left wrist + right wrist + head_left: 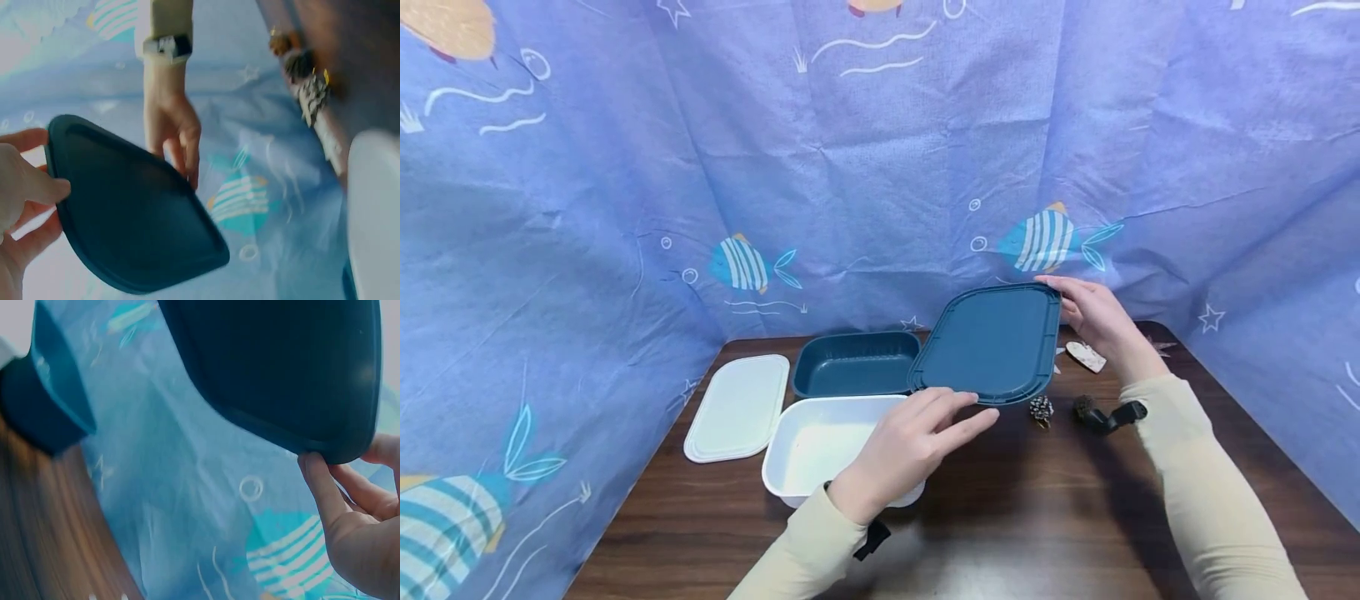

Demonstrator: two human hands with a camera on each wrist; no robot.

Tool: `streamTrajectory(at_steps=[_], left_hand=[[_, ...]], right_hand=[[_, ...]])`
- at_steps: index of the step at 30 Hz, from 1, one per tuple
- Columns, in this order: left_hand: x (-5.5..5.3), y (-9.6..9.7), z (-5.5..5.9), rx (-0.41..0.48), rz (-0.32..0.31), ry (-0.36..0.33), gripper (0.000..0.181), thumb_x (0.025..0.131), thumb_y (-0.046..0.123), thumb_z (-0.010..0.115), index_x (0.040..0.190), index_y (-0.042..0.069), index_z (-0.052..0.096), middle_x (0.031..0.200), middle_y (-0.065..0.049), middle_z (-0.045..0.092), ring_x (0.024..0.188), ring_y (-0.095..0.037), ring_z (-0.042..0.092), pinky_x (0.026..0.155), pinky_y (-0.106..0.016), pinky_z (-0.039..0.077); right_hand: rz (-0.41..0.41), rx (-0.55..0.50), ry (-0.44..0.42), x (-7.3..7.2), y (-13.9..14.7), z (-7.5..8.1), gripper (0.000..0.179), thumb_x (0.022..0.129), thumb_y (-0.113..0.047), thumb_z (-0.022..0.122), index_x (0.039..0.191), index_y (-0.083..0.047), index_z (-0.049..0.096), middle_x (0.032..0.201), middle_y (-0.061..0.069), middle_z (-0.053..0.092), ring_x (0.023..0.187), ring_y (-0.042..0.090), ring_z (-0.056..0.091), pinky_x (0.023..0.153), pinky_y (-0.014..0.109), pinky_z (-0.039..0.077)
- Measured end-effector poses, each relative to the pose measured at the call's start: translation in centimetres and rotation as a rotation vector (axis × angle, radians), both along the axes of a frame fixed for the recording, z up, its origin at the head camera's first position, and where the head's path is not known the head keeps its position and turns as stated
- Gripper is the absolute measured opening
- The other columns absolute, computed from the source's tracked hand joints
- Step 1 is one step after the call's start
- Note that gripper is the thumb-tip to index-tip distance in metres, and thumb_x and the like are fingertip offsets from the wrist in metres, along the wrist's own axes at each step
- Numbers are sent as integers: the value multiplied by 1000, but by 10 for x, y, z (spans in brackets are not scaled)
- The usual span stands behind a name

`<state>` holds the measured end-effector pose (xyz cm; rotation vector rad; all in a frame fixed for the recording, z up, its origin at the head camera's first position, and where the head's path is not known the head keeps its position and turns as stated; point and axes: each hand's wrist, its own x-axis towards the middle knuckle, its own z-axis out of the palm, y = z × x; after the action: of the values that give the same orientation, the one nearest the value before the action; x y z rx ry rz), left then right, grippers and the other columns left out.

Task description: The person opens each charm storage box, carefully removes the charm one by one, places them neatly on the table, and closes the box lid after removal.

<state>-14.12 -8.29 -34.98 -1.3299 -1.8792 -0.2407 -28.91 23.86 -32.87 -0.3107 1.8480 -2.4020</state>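
Note:
A dark blue rectangular lid (992,342) with rounded corners is held up in the air, tilted, above the table. My left hand (917,442) pinches its near edge, with the thumb on one face in the left wrist view. At the far right corner my right hand (1097,321) grips the lid between thumb and fingers, as the right wrist view also shows. Below and left of the lid stands an uncovered white box (816,446), partly hidden by my left hand and forearm. Behind it is an uncovered dark blue box (857,364).
A white lid (739,408) lies flat at the left of the brown wooden table (1037,525). Pine cones (1042,408) and a pale patterned piece (1086,357) lie on the right side. A blue fish-print cloth (880,183) hangs around the table.

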Motion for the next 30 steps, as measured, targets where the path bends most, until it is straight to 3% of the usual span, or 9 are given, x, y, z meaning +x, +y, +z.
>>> streamTrajectory(at_steps=[4,10,13,18,22,27,30], left_hand=[[2,-10,4,-3,-3,94,48,94,0,68,140,13,61,121,-6,68,106,-18,63,102,-26,48],[4,-22,12,31,-16,222,33,102,3,58,134,4,65,121,-8,70,107,-20,65,103,-29,48],[4,-26,17,58,-48,274,28,102,4,58,128,1,67,118,-10,70,104,-21,65,101,-30,49],[5,-29,25,111,-137,345,24,99,2,62,122,-2,70,114,-13,71,100,-24,66,97,-33,53],[7,-31,34,140,-196,401,22,97,1,65,117,-2,72,111,-15,72,98,-24,68,95,-35,54],[14,-35,46,176,-232,462,18,96,3,67,112,-3,74,104,-15,74,94,-24,70,89,-37,57],[17,-39,54,212,-248,486,16,96,3,68,109,-3,74,99,-15,73,89,-24,71,83,-38,59]], right_hand=[[3,-160,60,9,-11,-8,29,106,-25,53,119,-11,74,116,-2,71,102,8,67,83,22,54],[43,-468,154,21,-23,-17,30,108,-10,45,127,0,67,120,7,70,99,14,67,83,24,55],[37,-566,186,29,-29,-21,31,107,-1,43,129,1,65,125,9,67,96,15,68,81,23,55],[-62,-653,285,37,-42,-22,31,104,0,49,131,1,65,120,10,67,78,12,66,67,20,54],[-129,-710,390,39,-51,-18,34,95,-1,65,129,5,65,115,12,70,77,13,67,65,21,55],[-83,-732,470,43,-57,-12,47,88,-8,77,130,7,63,110,15,71,83,17,69,68,23,56],[-42,-727,477,45,-62,-9,48,88,-15,77,130,6,63,116,14,69,95,19,68,78,24,56]])
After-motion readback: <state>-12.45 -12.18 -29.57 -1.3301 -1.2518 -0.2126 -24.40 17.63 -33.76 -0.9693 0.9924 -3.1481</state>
